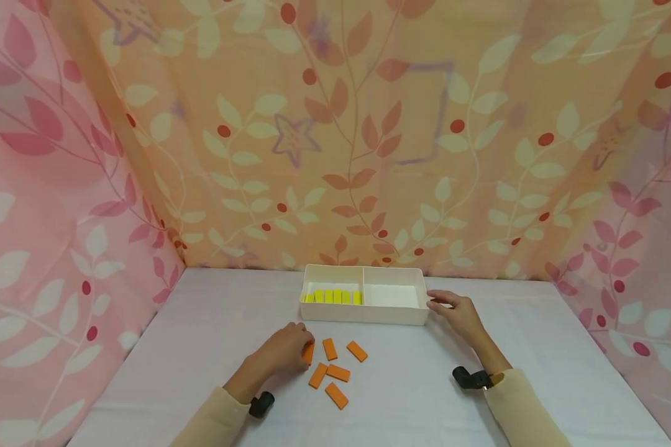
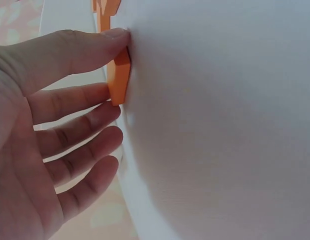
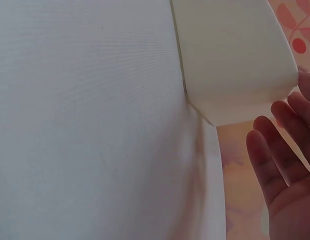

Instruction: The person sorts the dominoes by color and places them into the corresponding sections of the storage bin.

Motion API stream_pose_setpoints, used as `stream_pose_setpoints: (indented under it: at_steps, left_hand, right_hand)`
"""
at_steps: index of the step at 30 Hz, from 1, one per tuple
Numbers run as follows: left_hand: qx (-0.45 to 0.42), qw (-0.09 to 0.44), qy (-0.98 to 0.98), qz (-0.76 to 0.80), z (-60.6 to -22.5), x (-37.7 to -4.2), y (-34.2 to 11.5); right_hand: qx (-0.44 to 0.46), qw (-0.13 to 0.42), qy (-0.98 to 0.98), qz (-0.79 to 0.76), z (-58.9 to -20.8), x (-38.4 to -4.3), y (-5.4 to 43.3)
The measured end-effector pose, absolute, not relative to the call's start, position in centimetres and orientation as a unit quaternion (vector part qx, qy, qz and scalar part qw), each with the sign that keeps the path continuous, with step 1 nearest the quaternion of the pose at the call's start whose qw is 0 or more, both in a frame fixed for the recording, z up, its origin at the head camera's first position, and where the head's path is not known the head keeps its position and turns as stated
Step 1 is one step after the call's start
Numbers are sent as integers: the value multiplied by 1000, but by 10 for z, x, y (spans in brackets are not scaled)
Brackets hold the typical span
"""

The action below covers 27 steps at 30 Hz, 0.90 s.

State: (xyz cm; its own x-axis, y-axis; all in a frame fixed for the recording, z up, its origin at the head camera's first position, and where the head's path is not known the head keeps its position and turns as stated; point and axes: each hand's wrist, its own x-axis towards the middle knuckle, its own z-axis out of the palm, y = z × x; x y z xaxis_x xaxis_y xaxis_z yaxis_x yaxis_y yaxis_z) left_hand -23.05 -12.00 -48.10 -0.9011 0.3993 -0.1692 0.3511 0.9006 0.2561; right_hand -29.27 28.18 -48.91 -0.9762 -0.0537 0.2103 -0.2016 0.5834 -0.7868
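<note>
My left hand (image 1: 284, 349) is at the left of a loose group of orange blocks. Its thumb and fingertips pinch one flat orange block (image 2: 120, 80) close over the table, and the hand partly hides that block. The other fingers are spread and gently bent. At the back stands a white two-compartment box (image 1: 363, 313), with a row of yellow blocks (image 1: 337, 297) upright in its left compartment. My right hand (image 1: 460, 315) is at the box's right end, its thumb and fingertips at the rim. In the right wrist view, the remaining fingers extend loosely beside the box wall (image 3: 235, 55).
Several orange blocks (image 1: 337, 395) lie flat at various angles in front of the box. A white cloth (image 1: 414, 385) covers the table. Patterned curtains (image 1: 346, 136) enclose the back and sides, close behind the box.
</note>
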Motion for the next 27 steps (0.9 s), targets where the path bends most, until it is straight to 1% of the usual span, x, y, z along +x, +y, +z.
stream_pose_setpoints:
  at_steps: [7, 17, 20, 27]
  left_hand:
    - [197, 102, 968, 122, -480, -229, -121]
    - [184, 104, 968, 136, -479, -229, -120]
    - [178, 101, 969, 139, -479, -229, -120]
    - [168, 77, 970, 160, -472, -229, -116]
  right_hand:
    - [65, 58, -873, 479, -492, -290, 283]
    - [67, 48, -857, 509, -488, -286, 279]
    - [62, 51, -856, 510, -493, -289, 280]
    - [45, 48, -863, 502, -492, -289, 280]
